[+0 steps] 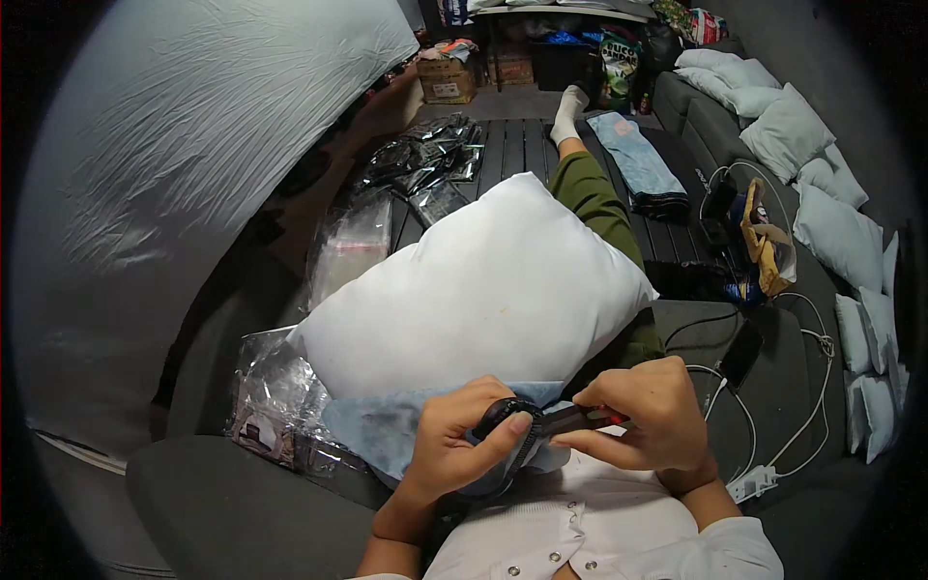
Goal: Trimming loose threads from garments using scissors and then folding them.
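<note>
A white pillow (493,300) lies across my lap, and bunched light-blue cloth (372,425) shows below it. My left hand (462,435) is closed on a black, ridged strip (505,418) that looks like a zipper edge, curled over its fingers and running down beside the blue cloth. In my right hand (648,416) is a narrow dark tool with red on its grip (570,420). The tool's tip meets the black strip right beside my left thumb. Its exact kind is hidden by my fingers.
Clear plastic bags (280,396) lie left of the pillow. Black packets (425,159) are piled on the slatted table (517,145), with folded blue cloths (638,159) at its right. White cables and a power strip (754,483) lie at my right, near several white pillows (841,232).
</note>
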{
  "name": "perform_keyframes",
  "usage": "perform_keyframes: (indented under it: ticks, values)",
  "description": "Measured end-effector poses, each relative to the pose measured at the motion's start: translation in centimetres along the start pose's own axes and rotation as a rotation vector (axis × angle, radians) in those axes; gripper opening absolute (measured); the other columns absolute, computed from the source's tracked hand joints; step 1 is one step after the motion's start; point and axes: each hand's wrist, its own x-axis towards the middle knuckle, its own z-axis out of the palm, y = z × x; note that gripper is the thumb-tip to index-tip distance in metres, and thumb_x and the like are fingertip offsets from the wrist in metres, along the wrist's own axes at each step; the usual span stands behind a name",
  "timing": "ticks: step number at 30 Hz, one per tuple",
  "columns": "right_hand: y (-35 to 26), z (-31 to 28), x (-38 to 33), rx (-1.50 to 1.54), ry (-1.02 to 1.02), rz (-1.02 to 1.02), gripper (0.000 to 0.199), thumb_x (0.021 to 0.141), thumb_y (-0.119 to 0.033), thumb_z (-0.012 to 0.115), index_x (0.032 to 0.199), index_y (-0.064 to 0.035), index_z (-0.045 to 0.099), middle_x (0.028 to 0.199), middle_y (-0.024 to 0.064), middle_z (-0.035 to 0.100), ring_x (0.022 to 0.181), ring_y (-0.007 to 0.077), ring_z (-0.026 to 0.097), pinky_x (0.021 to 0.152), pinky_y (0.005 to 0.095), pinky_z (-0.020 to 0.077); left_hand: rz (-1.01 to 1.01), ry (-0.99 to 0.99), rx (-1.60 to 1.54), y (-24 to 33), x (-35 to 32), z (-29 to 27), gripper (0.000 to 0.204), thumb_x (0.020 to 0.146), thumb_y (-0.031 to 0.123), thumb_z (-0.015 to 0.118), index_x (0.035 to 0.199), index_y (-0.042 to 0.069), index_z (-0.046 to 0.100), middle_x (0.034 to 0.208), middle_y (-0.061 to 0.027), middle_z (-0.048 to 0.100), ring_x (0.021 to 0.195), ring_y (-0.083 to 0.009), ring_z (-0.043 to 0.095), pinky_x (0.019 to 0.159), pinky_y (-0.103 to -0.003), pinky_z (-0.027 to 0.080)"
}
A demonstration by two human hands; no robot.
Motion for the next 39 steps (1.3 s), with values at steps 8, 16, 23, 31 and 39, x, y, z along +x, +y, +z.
perform_keyframes:
  ticks: [8,16,23,31,39]
  values:
    - [-0.08,-0.45,-0.23,0.162,0.182,0.074,0.029,0.062,-0.023,0.077,0.067,-0.0043,0.056,0.047,0.0013,0.05,0.038,0.012,0.049,0.038,0.0218,0.0343,0.006,-0.003,0.035,0.45,0.06,-0.03,0.014,0.078,0.005,0.06,0.069,-0.005,0.056,0.06,-0.0077,0.053,0.058,-0.0153,0.047,0.053,-0.026,0.037]
    - [-0.08,-0.2,-0.03,0.07,0.041,0.018,0.033,0.059,-0.027,0.078,0.066,-0.0041,0.056,0.047,0.0017,0.048,0.039,0.013,0.049,0.039,0.022,0.0341,-0.072,0.002,0.051,0.66,-0.01,0.04,0.018,0.076,0.009,0.058,0.067,-0.007,0.057,0.067,-0.0117,0.057,0.063,-0.0165,0.05,0.056,-0.026,0.039]
    - [0.01,0.27,-0.01,0.025,0.04,-0.004,0.031,0.057,-0.025,0.078,0.065,-0.0044,0.057,0.047,0.0026,0.049,0.039,0.015,0.049,0.039,0.0232,0.0334,-0.046,-0.001,0.043,0.54,0.08,0.17,0.024,0.079,0.012,0.055,0.064,-0.007,0.053,0.066,-0.0114,0.055,0.062,-0.017,0.05,0.056,-0.026,0.038]
    - [0.18,0.23,0.06,-0.021,0.001,-0.003,0.031,0.057,-0.026,0.078,0.065,-0.005,0.057,0.049,0.0029,0.052,0.04,0.015,0.051,0.04,0.0229,0.0353,0.043,-0.021,0.036,-0.01,0.11,-0.02,0.021,0.083,0.009,0.054,0.069,-0.006,0.054,0.063,-0.0098,0.053,0.06,-0.0181,0.047,0.056,-0.027,0.038]
    - [0.88,0.24,-0.04,-0.078,0.0,-0.085,0.032,0.056,-0.028,0.078,0.063,-0.0056,0.057,0.05,0.0014,0.05,0.039,0.0145,0.049,0.039,0.0237,0.0346,-0.079,-0.028,0.028,0.15,0.07,0.08,0.028,0.083,0.015,0.05,0.067,-0.008,0.052,0.067,-0.0114,0.054,0.064,-0.0173,0.048,0.058,-0.026,0.038]
